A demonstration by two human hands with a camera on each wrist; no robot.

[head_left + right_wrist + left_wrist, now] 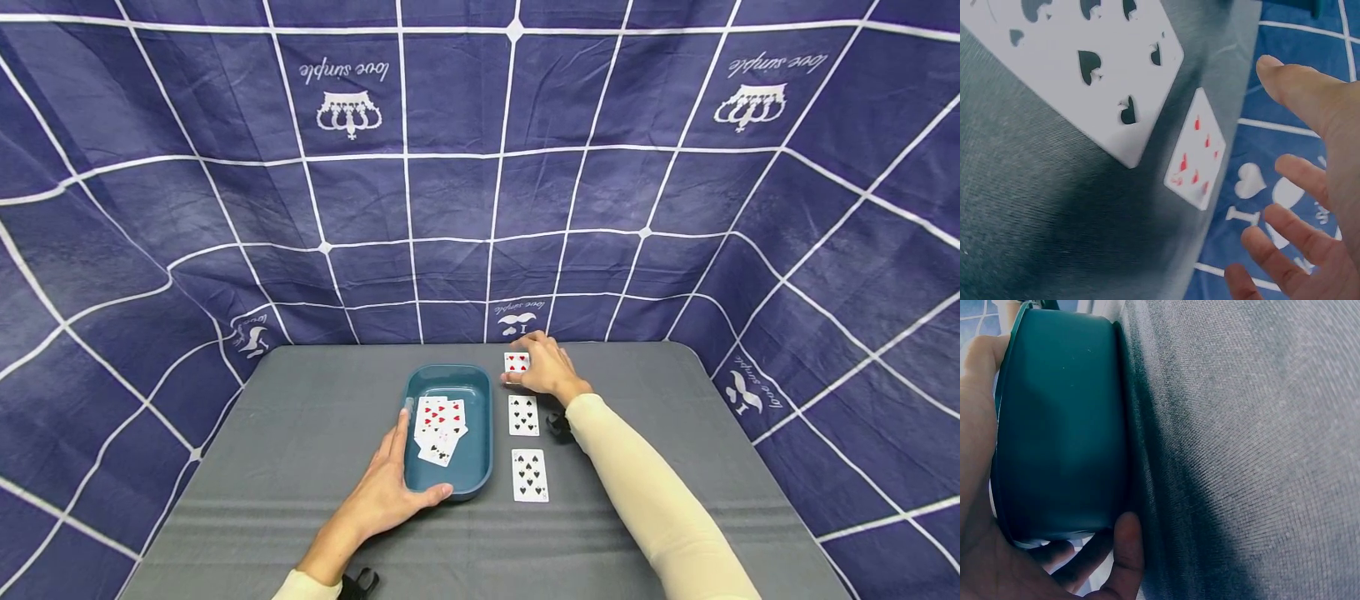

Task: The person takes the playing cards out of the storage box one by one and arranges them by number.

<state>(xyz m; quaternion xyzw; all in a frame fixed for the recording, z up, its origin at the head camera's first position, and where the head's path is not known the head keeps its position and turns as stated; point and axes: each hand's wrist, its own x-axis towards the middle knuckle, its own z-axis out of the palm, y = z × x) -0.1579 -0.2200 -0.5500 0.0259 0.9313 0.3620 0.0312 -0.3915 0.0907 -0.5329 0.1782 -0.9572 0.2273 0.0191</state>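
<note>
My left hand (390, 492) holds a teal tray (467, 481) at its near left corner, thumb along the near side and fingers against the left wall. In the left wrist view, the fingers (1127, 547) bend around the tray's outer wall (1063, 425). Inside lies a loose, overlapping pile of playing cards (440, 417), red and black. My right hand (546, 365) hovers with fingers apart over a heart card (516, 362) at the table's far side. In the right wrist view, that heart card (1197, 153) lies flat, separate from the fingers.
Two spade cards, a middle one (523, 415) and a nearer one (530, 475), lie face up in a column right of the tray. A grey cloth covers the table (630, 517). Blue curtains with white lines (450, 192) hang behind and at both sides.
</note>
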